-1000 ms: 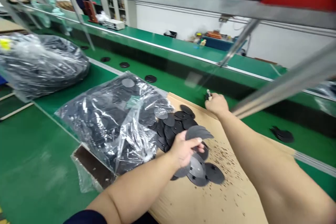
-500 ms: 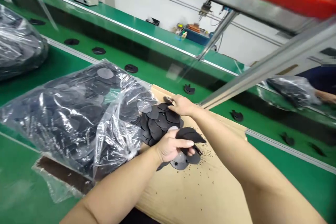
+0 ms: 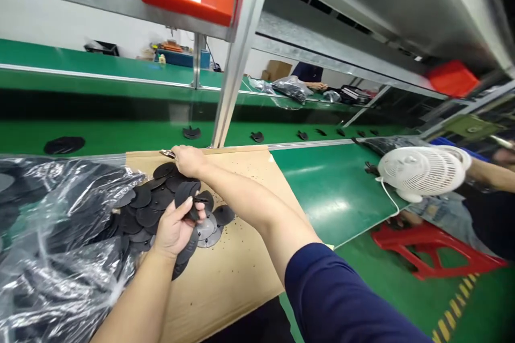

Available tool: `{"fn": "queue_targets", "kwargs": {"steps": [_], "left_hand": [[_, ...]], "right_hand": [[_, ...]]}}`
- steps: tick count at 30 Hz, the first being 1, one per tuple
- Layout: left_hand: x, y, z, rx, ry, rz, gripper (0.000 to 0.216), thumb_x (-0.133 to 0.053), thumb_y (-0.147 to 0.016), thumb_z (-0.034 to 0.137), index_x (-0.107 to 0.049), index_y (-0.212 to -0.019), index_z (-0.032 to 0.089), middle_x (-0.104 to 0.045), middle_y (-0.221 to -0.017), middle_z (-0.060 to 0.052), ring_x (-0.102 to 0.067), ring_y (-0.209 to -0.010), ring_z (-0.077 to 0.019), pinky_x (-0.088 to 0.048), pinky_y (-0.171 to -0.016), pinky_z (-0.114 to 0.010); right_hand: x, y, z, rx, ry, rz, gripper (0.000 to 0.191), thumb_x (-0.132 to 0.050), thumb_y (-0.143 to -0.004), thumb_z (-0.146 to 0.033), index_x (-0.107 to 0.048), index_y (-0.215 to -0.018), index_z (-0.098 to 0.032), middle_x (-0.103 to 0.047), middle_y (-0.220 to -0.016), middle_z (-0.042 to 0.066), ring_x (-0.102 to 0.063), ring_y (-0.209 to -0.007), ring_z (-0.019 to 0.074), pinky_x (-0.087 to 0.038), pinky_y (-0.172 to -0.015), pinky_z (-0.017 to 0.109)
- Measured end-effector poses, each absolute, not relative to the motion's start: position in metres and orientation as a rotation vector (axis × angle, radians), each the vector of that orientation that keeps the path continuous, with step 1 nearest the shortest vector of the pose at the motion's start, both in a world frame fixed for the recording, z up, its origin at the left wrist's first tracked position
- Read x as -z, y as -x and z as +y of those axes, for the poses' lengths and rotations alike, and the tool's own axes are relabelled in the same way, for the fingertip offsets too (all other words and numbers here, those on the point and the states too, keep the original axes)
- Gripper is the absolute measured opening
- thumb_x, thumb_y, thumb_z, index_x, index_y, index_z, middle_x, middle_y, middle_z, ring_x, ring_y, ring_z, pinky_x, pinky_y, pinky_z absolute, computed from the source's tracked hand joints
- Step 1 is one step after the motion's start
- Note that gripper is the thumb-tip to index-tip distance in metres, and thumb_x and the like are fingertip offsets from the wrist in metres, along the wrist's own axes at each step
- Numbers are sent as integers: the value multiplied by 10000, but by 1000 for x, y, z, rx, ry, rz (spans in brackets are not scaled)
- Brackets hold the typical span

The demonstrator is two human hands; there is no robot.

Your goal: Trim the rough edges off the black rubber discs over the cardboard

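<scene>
Head view (the only one). My left hand (image 3: 175, 231) has its fingers pinched round a black piece (image 3: 186, 190), held above the cardboard (image 3: 237, 278) beside the heap of black discs (image 3: 148, 216); single or stacked, I cannot tell. My right hand (image 3: 191, 162), just beyond, has its fingers closed round a small metal tool (image 3: 167, 154) (kind unclear) at the heap's far edge.

Handling, judged by eye: the piece seems thin and light, bendy rather than stiff, its smooth face apt to slide on its neighbours. Breakage unlikely; creasing likelier. Best hold: thumb flat near the rim, fingers behind. The plastic bag (image 3: 52, 214) next to the heap looks slicker, would want a fuller grip.
</scene>
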State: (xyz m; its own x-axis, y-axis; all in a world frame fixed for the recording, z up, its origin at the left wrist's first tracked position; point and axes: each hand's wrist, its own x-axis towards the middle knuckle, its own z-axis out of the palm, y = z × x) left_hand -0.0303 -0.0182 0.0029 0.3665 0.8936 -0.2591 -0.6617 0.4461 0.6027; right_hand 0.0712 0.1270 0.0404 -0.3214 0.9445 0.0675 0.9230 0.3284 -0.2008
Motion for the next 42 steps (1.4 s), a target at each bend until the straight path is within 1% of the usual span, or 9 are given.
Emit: {"fn": "queue_targets", "kwargs": {"steps": [5, 8, 10, 14, 16, 19, 25, 35, 42], "left_hand": [[-6, 31, -14, -1099, -352, 759, 295, -747, -698, 225, -634, -945, 109, -637, -710, -66, -588, -591, -164, -485, -491, -233], [-7, 31, -13, -1081, -371, 830, 305, -712, -759, 350, -641, -921, 102, -651, -733, -89, -608, -602, -184, -518, -494, -259], [-7, 31, -15, -1053, -442, 837, 380, -759, -717, 408, -652, -924, 108, -666, -794, -98, -623, -644, -202, -548, -520, -288], [-7, 24, -21, -1088, -595, 900, 459, -883, -535, 188, -670, -937, 128, -677, -923, -75, -642, -805, -210, -583, -648, -270], [-7, 19, -23, -1164, -623, 945, 483, -881, -525, 157, -674, -962, 145, -678, -948, -63, -645, -865, -222, -589, -690, -273], [-9, 12, -24, -1295, -661, 972, 474, -865, -563, 176, -672, -995, 167, -673, -1016, -57, -637, -955, -239, -589, -757, -296], [-8, 2, -28, -1436, -712, 1023, 543, -886, -504, 175, -659, -996, 151, -668, -1056, -69, -627, -1003, -230, -522, -920, -323], [3, 8, -23, -1314, -748, 916, 448, -836, -647, 354, -656, -990, 129, -679, -974, -109, -648, -913, -247, -535, -816, -370], [7, 12, -22, -1236, -769, 847, 417, -836, -652, 317, -689, -985, 114, -676, -1026, -128, -631, -983, -256, -487, -928, -390]], "right_hand": [[-36, -120, 69, -162, 1482, -1929, 168, -425, -892, -202, -496, -1043, -184, -624, -1027, 56, -575, -963, 183, -456, -866, 292], [-20, -139, 26, -144, 1145, -1948, 154, -445, -792, -124, -515, -912, -191, -634, -986, 53, -569, -979, 178, -434, -944, 316], [-9, -144, 3, -151, 1010, -2043, 171, -466, -744, -109, -535, -868, -206, -650, -994, 37, -563, -996, 189, -424, -964, 343], [0, -141, -18, -252, 1013, -2060, 259, -500, -707, -97, -583, -922, -215, -606, -1180, 38, -520, -1108, 207, -407, -998, 365], [0, -137, -20, -369, 1094, -1851, 297, -499, -749, -122, -570, -1029, -194, -566, -1227, 78, -536, -1096, 192, -426, -982, 342], [1, -134, -23, -693, 1189, -1537, 275, -496, -865, -272, -533, -1122, -179, -623, -1032, 63, -604, -878, 157, -492, -831, 290], [0, -133, -29, -947, 1344, -1427, 225, -603, -809, -410, -592, -854, -190, -574, -714, -24, -529, -649, 129, -412, -605, 236], [-1, -135, -22, -824, 1290, -1487, 227, -540, -857, -409, -541, -797, -190, -547, -715, -1, -499, -655, 145, -401, -628, 254], [-5, -145, -19, -786, 1256, -1673, 202, -519, -875, -385, -566, -826, -194, -575, -758, 16, -525, -684, 160, -418, -653, 269]]}}
